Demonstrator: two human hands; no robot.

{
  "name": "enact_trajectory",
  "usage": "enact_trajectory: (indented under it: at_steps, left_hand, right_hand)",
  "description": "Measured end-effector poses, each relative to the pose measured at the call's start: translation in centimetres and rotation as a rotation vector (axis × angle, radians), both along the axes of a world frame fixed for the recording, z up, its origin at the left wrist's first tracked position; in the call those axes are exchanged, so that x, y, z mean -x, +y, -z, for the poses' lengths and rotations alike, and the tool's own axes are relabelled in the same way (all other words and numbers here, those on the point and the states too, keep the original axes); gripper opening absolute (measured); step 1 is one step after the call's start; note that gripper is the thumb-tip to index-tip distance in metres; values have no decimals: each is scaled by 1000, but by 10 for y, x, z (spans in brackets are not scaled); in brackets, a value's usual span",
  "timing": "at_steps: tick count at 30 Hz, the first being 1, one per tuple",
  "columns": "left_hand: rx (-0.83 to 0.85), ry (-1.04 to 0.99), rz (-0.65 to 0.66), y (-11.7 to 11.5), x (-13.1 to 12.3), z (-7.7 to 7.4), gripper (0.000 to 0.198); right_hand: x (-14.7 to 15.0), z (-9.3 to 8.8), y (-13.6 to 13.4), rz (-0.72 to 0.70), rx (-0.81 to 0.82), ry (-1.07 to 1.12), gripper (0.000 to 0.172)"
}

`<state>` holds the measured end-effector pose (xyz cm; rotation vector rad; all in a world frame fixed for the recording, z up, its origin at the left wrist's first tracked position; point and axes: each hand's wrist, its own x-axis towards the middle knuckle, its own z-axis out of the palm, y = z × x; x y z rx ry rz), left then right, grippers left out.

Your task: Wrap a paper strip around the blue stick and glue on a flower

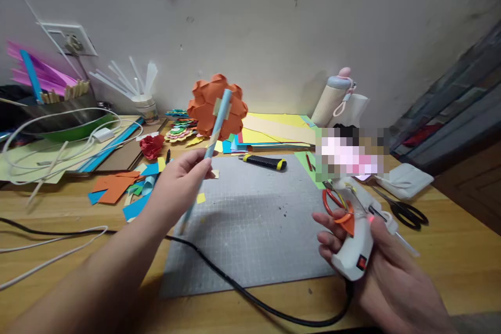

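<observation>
My left hand [180,180] pinches a pale blue paper stick [221,114], which leans over the grey cutting mat. An orange paper flower [201,109] is fixed at the stick's upper end, its back towards me, with a small yellowish piece at the join. In my right hand [395,276] rests a white hot glue gun [357,250] with an orange trigger [346,223] and a red switch, fingers and thumb around its handle. Its front end points away from me, and a black cord runs from the handle. Flower and glue gun are well apart.
A black-and-yellow utility knife [264,162] lies on the cutting mat [250,250]. Coloured paper scraps [116,186] and a red paper flower [151,146] sit left. Black scissors [407,214] lie right. The black cord [235,284] crosses the front. A bottle [331,99] leans behind.
</observation>
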<state>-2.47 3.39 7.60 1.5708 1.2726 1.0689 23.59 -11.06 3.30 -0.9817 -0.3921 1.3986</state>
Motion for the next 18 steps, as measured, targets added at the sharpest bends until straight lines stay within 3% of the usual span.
enact_trajectory:
  at_steps: [4,9,15,18]
  left_hand:
    - [-64,377,163,-12,28,-6,30]
    - [160,430,457,-38,42,1,29]
    - [276,492,595,-47,40,2,28]
    - [289,532,591,-43,40,4,27]
  right_hand:
    - [-6,3,6,49,-110,5,32]
    - [0,-6,30,153,-55,55,33]
    - [25,-16,52,-120,24,252,17]
    - [35,-11,57,-179,72,267,26]
